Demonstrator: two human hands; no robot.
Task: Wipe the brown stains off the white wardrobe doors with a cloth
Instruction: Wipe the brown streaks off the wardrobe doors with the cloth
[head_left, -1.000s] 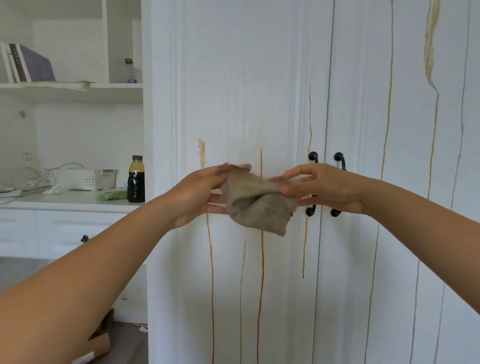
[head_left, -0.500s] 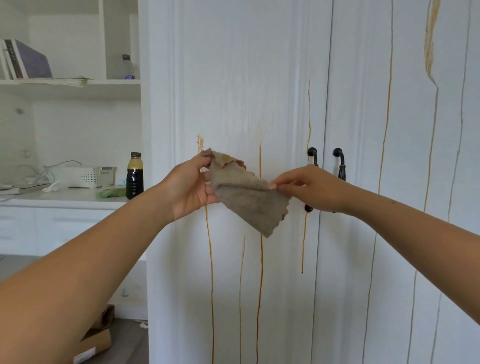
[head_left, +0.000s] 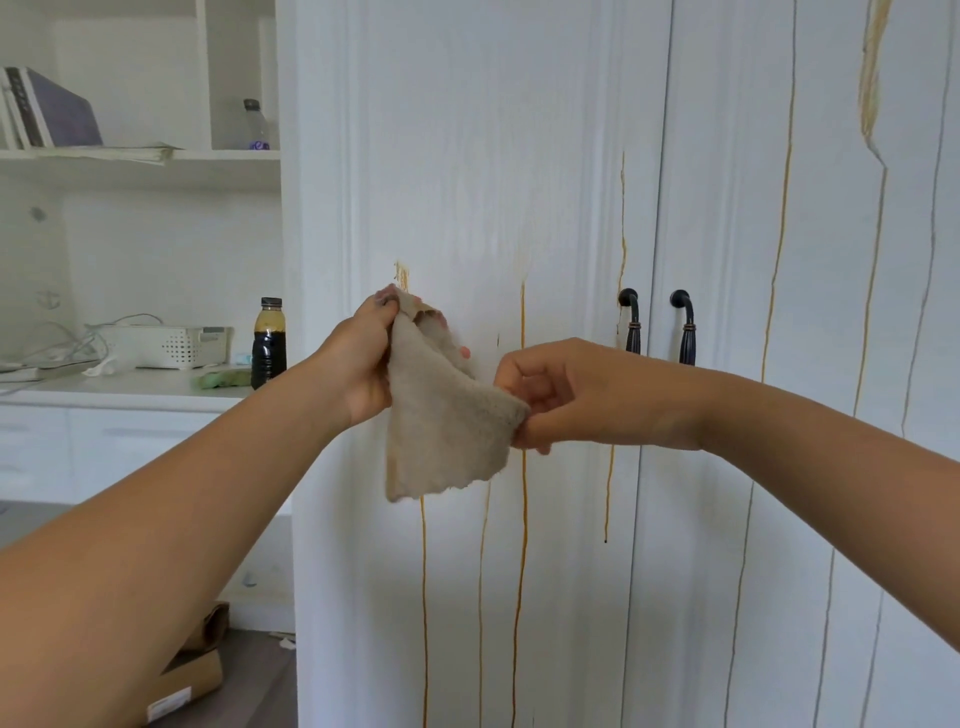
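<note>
A beige cloth (head_left: 441, 415) hangs spread in front of the left wardrobe door (head_left: 467, 156). My left hand (head_left: 363, 358) pinches its upper corner, close to a brown smear (head_left: 401, 275). My right hand (head_left: 582, 395) pinches the cloth's right corner lower down. Thin brown drip lines (head_left: 523, 545) run down the left door below the cloth. The right door (head_left: 727, 156) carries more long streaks (head_left: 779, 234) and a broad brown stain (head_left: 872, 78) near the top. The cloth hides part of the left door's streaks.
Two black handles (head_left: 631, 325) (head_left: 685, 327) flank the seam between the doors. To the left is a white desk (head_left: 119, 389) with a dark bottle (head_left: 269, 343), a white basket (head_left: 171, 345) and a green rag (head_left: 221, 378). Books (head_left: 52, 109) stand on a shelf above. Cardboard (head_left: 197, 670) lies on the floor.
The cloth has been unfolded from a bunch into a spread sheet. My left hand rose with the upper corner; my right hand dropped and pulled the other corner down and right.
</note>
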